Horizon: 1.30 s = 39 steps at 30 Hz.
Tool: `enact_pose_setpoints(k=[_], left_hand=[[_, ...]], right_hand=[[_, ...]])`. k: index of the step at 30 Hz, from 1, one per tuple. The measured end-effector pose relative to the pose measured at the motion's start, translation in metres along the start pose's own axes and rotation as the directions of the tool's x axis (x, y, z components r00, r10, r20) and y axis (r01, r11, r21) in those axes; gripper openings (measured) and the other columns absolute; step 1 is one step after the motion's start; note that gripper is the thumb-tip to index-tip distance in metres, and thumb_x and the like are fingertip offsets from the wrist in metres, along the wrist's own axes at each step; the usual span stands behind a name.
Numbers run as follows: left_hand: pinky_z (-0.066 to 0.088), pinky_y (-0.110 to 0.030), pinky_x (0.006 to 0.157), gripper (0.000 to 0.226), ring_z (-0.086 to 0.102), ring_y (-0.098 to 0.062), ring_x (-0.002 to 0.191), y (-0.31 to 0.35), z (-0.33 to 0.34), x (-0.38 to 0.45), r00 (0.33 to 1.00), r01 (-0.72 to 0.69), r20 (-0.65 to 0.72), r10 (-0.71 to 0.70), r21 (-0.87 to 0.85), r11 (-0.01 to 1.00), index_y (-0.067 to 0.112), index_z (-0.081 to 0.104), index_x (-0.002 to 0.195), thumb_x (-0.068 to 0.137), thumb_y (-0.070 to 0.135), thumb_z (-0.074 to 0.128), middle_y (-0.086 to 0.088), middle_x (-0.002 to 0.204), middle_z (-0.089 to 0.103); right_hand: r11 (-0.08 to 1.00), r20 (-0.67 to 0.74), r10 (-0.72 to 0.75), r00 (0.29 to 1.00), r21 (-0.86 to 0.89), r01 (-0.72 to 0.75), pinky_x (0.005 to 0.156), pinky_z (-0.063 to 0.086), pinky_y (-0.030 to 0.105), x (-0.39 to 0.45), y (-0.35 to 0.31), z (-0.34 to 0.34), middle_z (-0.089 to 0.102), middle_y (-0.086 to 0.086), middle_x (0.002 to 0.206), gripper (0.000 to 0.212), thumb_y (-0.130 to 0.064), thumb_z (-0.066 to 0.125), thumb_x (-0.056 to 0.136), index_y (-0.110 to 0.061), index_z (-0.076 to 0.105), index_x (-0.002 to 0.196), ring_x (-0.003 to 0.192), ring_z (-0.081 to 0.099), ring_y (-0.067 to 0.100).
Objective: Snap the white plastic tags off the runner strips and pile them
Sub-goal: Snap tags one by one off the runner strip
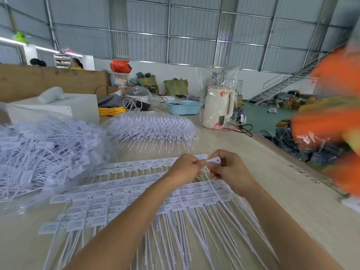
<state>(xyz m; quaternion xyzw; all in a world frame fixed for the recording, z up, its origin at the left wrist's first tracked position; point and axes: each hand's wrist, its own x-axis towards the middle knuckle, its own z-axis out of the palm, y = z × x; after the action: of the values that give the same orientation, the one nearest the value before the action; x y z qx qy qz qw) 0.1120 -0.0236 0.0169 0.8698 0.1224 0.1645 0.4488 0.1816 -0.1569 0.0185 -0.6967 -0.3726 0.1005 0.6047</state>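
Observation:
Both hands meet above the middle of the table. My right hand (227,166) pinches a white plastic tag (213,160) by its flat head, and the tag's thin tail hangs down toward me. My left hand (186,165) grips the end of a runner strip (201,157) right beside that tag. Overlapping rows of runner strips with tags (116,197) lie flat on the table under my forearms, tails pointing at me. A big loose pile of separated tags (44,151) fills the left side, partly inside clear plastic.
A clear bag of bundled tags (153,129) lies behind the hands. Farther back stand a blue basket (184,107), a wrapped white kettle (219,106) and a white box (64,108). The table's right edge (292,152) drops to the floor. Blurred orange shapes (331,117) fill the right.

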Motion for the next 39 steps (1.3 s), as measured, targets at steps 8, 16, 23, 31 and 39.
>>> enact_pose_setpoints(k=[8,16,23,31,39], left_hand=[[0.033,-0.014,0.042,0.034,0.039,-0.002,0.034,0.008,-0.014,-0.010,0.986,0.110,0.155,-0.055,-0.371,0.922,0.010,0.051,0.062,0.095,0.017,0.053,0.012,0.037,0.044],[0.043,-0.019,0.056,0.036,0.048,-0.008,0.051,-0.005,-0.035,-0.010,0.998,-0.021,0.051,0.033,-0.222,0.975,0.018,0.057,0.066,0.098,0.031,0.047,0.005,0.054,0.052],[0.037,-0.022,0.053,0.018,0.043,-0.009,0.054,-0.005,-0.029,-0.010,0.983,-0.022,0.184,0.017,0.030,0.999,0.020,0.058,0.092,0.096,0.007,0.047,0.003,0.074,0.054],[0.043,-0.027,0.073,0.022,0.054,-0.016,0.084,-0.003,-0.022,-0.014,0.980,-0.104,0.183,0.081,0.120,0.987,0.023,0.049,0.100,0.087,0.015,0.065,0.002,0.091,0.054],[0.036,-0.024,0.059,0.025,0.052,-0.014,0.060,-0.007,-0.030,-0.014,0.983,-0.017,0.182,-0.013,0.160,0.987,0.008,0.062,0.077,0.093,0.026,0.058,-0.002,0.066,0.060]], right_hand=[[0.976,-0.028,-0.186,0.982,-0.118,0.181,0.039,0.045,0.023,0.000,-0.002,0.003,0.049,-0.003,0.052,0.016,0.009,0.053,0.089,-0.001,0.057,0.077,0.046,0.049,0.009],[0.845,-0.439,0.081,0.895,0.507,0.172,0.039,0.040,0.012,0.000,-0.021,-0.062,0.054,0.002,0.071,0.014,-0.001,0.053,0.091,-0.010,0.056,0.082,0.049,0.051,0.005],[0.764,0.093,0.187,0.978,0.612,-0.204,0.042,0.046,0.012,-0.005,-0.034,-0.026,0.054,0.007,0.067,0.009,-0.006,0.059,0.080,-0.003,0.051,0.083,0.048,0.052,0.009],[0.985,-0.025,0.156,0.987,0.077,-0.154,0.052,0.047,0.028,-0.009,-0.009,0.023,0.061,0.020,0.072,0.011,-0.005,0.062,0.089,0.001,0.060,0.079,0.065,0.056,0.026],[0.977,-0.084,0.109,0.990,0.191,-0.092,0.047,0.047,0.021,-0.005,-0.008,0.016,0.060,0.010,0.060,0.014,0.001,0.059,0.089,-0.004,0.059,0.076,0.047,0.055,0.015]])
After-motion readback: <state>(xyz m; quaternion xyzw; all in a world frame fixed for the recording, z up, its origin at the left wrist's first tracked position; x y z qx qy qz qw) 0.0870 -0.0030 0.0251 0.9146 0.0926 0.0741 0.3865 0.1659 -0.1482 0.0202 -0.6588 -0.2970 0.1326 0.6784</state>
